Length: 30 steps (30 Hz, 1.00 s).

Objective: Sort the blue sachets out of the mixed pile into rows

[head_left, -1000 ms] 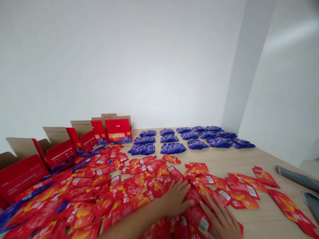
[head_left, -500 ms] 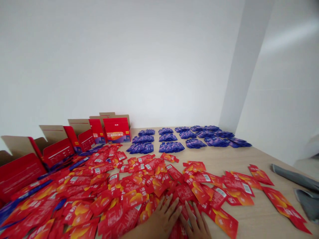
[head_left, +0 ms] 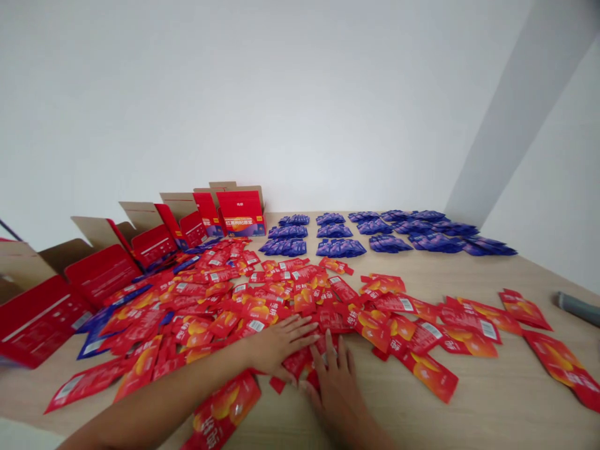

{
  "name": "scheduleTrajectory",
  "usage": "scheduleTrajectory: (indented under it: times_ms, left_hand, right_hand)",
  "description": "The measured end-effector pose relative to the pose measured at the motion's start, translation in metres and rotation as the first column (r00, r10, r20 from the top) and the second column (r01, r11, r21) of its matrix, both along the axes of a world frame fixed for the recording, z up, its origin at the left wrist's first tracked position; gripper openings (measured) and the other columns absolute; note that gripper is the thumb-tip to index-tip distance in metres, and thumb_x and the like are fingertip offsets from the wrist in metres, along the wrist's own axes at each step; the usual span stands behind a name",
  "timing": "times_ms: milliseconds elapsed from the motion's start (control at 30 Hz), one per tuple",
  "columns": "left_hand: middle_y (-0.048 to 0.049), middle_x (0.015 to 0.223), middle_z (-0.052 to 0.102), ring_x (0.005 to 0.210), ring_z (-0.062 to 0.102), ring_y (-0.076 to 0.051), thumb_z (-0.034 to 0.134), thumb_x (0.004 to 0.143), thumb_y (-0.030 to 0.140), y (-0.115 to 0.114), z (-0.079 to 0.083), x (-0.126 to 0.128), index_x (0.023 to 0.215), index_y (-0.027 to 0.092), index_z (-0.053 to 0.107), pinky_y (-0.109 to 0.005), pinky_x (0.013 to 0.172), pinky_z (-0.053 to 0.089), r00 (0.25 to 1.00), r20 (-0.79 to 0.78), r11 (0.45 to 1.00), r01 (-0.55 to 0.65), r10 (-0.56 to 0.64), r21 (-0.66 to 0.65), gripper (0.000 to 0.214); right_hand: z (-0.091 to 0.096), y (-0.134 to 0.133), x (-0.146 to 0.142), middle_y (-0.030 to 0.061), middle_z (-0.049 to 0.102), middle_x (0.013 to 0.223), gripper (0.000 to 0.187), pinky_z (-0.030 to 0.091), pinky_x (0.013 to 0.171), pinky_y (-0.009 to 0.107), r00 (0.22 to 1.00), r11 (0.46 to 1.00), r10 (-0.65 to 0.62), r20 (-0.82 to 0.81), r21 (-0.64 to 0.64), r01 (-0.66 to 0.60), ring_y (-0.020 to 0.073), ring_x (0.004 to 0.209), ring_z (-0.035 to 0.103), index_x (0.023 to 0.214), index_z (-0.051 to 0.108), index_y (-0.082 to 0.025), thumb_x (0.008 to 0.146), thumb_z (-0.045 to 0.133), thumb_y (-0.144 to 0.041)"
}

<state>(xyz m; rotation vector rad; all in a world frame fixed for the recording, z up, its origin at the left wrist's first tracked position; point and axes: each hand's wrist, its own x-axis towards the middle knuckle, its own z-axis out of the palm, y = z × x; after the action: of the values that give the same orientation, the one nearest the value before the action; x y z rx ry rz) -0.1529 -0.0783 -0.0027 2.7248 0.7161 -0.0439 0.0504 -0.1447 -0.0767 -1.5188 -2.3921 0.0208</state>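
My left hand (head_left: 282,344) lies with fingers stretched out over the near edge of a spread heap of red pouches (head_left: 197,328). Beside it, my right hand (head_left: 335,375) rests with its fingers spread on red pouches too. The pouches carry yellow-orange fruit pictures and white print; some show barcodes. One loose red pouch (head_left: 229,406) lies below my left wrist. Another red pouch (head_left: 431,375) sits to the right of my right hand. Part of the pouches under both palms is hidden.
Opened red cartons (head_left: 100,275) stand in a row along the left, one upright red box (head_left: 241,215) at its far end. Purple-blue pouches (head_left: 340,248) lie in several fanned piles at the back of the wooden table (head_left: 469,406). A grey object (head_left: 576,306) lies at the right edge.
The view has shifted, showing more of the table's front. My hands remain on the red pouches, and more of both forearms shows. Bare wood now appears around my right wrist.
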Motion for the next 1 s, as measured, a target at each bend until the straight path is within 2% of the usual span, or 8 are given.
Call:
scheduleTrajectory:
  times_ms: [100, 200, 267, 367, 500, 667, 867, 1000]
  left_hand:
    - [-0.0112, 0.156, 0.020, 0.144, 0.015, -0.031, 0.061, 0.078, 0.055, 0.003, 0.006, -0.008, 0.149, 0.023, 0.022, -0.051, 0.117, 0.010, 1.000, -0.010, 1.000, -0.012, 0.012, 0.006, 0.087]
    - [-0.0095, 0.156, 0.019, 0.144, 0.016, -0.029, 0.060, 0.082, 0.051, -0.011, 0.020, -0.014, 0.149, 0.026, 0.020, -0.049, 0.117, 0.012, 0.997, -0.009, 0.997, -0.080, 0.080, 0.009, 0.083]
    - [-0.0086, 0.157, 0.014, 0.145, 0.014, -0.028, 0.057, 0.085, 0.049, -0.034, 0.030, -0.022, 0.149, 0.028, 0.015, -0.050, 0.117, 0.013, 0.984, -0.011, 0.984, -0.177, 0.178, 0.014, 0.080]
    - [-0.0055, 0.158, 0.015, 0.145, 0.013, -0.029, 0.055, 0.087, 0.047, -0.083, 0.036, -0.039, 0.149, 0.033, 0.014, -0.056, 0.115, 0.013, 0.938, -0.040, 0.939, -0.345, 0.345, 0.008, 0.075]
    - [-0.0044, 0.156, 0.021, 0.143, 0.015, -0.038, 0.065, 0.077, 0.053, -0.138, 0.018, -0.060, 0.146, 0.040, 0.020, -0.068, 0.109, 0.014, 0.864, -0.129, 0.869, -0.493, 0.487, -0.025, 0.083]
    - [-0.0012, 0.156, 0.022, 0.141, 0.023, -0.037, 0.050, 0.087, 0.055, -0.141, -0.004, -0.081, 0.145, 0.044, 0.022, -0.067, 0.109, 0.019, 0.846, -0.121, 0.854, -0.521, 0.519, 0.019, 0.065]
    - [0.0023, 0.155, 0.026, 0.141, 0.027, -0.031, 0.047, 0.089, 0.051, -0.116, -0.001, -0.106, 0.144, 0.045, 0.024, -0.059, 0.114, 0.016, 0.907, -0.069, 0.908, -0.409, 0.415, 0.090, 0.059]
    - [0.0035, 0.154, 0.026, 0.141, 0.028, -0.028, 0.044, 0.091, 0.049, -0.105, -0.002, -0.130, 0.144, 0.046, 0.021, -0.055, 0.114, 0.019, 0.912, -0.086, 0.911, -0.385, 0.400, 0.149, 0.058]
  right_hand:
    - [0.020, 0.001, 0.011, 0.0159, 0.041, 0.147, 0.057, 0.039, 0.101, 0.056, 0.995, 0.994, 0.087, -0.040, -0.057, -0.090, 0.0388, 0.134, 0.036, 0.138, 0.047, -0.020, 0.090, 0.041, -0.051]
    - [0.022, 0.001, 0.046, 0.0133, 0.039, 0.148, 0.049, 0.037, 0.106, 0.046, 0.990, 0.990, 0.123, -0.074, 0.074, -0.118, 0.0284, 0.138, 0.032, 0.136, 0.048, -0.019, 0.094, 0.036, -0.041]
    - [0.014, 0.000, 0.081, 0.0113, 0.042, 0.146, 0.047, 0.037, 0.106, 0.044, 0.992, 0.981, 0.100, -0.083, 0.172, -0.084, 0.0264, 0.136, 0.034, 0.134, 0.051, -0.020, 0.094, 0.036, -0.040]
    - [-0.002, -0.002, 0.143, 0.0110, 0.044, 0.144, 0.050, 0.034, 0.105, 0.051, 0.995, 0.969, -0.040, -0.092, 0.240, 0.061, 0.0316, 0.134, 0.036, 0.132, 0.053, -0.022, 0.090, 0.036, -0.045]
    - [-0.025, 0.002, 0.192, 0.0089, 0.046, 0.143, 0.056, 0.035, 0.093, 0.064, 0.977, 0.946, -0.212, -0.029, 0.243, 0.213, 0.0419, 0.130, 0.035, 0.127, 0.058, -0.031, 0.083, 0.036, -0.058]
    - [-0.033, 0.011, 0.156, 0.0042, 0.056, 0.135, 0.059, 0.034, 0.090, 0.065, 0.990, 0.964, -0.140, 0.013, 0.232, 0.133, 0.0449, 0.129, 0.035, 0.124, 0.060, -0.038, 0.076, 0.041, -0.068]
    - [-0.030, 0.007, 0.092, 0.0039, 0.051, 0.140, 0.055, 0.035, 0.087, 0.068, 0.999, 0.960, 0.040, 0.030, 0.277, -0.046, 0.0489, 0.128, 0.035, 0.125, 0.058, -0.041, 0.076, 0.048, -0.064]
    - [-0.030, -0.002, 0.057, 0.0083, 0.047, 0.144, 0.055, 0.033, 0.089, 0.071, 0.994, 0.976, 0.103, 0.032, 0.190, -0.107, 0.0501, 0.130, 0.033, 0.121, 0.062, -0.035, 0.078, 0.047, -0.066]
